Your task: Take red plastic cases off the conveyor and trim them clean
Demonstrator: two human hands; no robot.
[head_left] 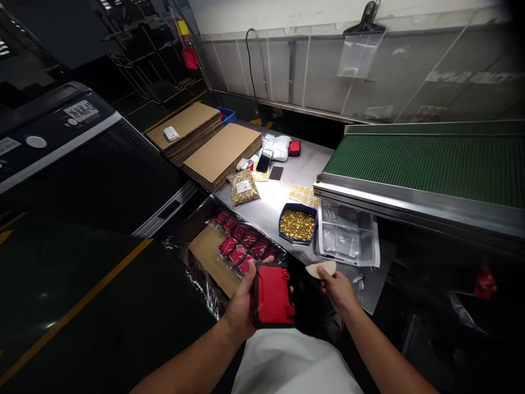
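My left hand (pixel 241 306) is wrapped round a red and black hard plastic case (pixel 274 294), which has two red latches along its right side. Between the fingers and thumb of my right hand (pixel 340 290) is a flat, pale half-round pad (pixel 321 269), held to the right of the case and apart from it. Just beyond both hands, a dark blue tray (pixel 283 235) filled with small gold-coloured metal parts (pixel 297 225) sits on the table. Left of it, several bagged red cases (pixel 238 254) lie in an open box (pixel 207 246).
Stacked cardboard sheets (pixel 223 150), a bag of gold parts (pixel 244 187), a phone (pixel 264 161) and another red case (pixel 294 148) lie on the metal table (pixel 266 202). A white bin (pixel 371 246) holds clear bags beside a green conveyor (pixel 426 164) at right.
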